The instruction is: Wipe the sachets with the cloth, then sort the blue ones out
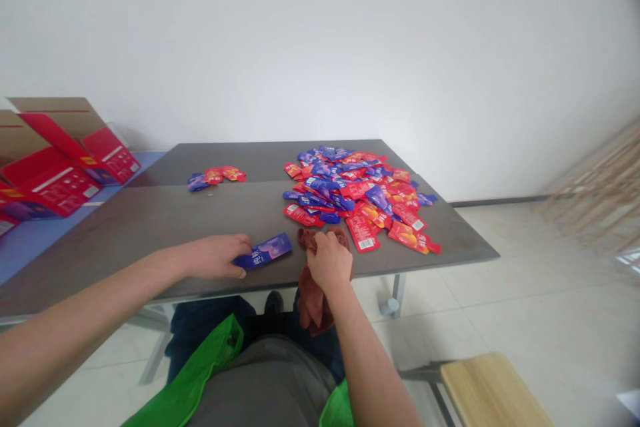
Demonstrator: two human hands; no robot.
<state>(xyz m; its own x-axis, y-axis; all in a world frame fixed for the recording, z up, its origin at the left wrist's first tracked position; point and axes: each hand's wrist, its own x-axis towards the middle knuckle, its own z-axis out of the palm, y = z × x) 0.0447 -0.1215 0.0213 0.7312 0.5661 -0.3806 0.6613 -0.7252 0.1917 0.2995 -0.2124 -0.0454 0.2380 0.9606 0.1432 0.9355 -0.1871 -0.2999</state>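
My left hand [220, 255] pinches one end of a blue-purple pouch [271, 249] that lies along the front part of the dark table [215, 213]. Closed around a brown cloth [313, 293], my right hand [330, 257] rests just right of that pouch; part of the cloth hangs over the front edge. Behind the right hand spreads a big pile of red and blue pouches [350, 187]. A small group of red and blue pouches [214, 176] sits farther back on the left.
Open red cardboard boxes [60, 173] stand on a blue surface [145, 159] at the left. A white wall [250, 47] rises behind the table. On the floor at the lower right is a wooden-topped stool [493, 390]. Wooden slats [600, 173] lean at the far right.
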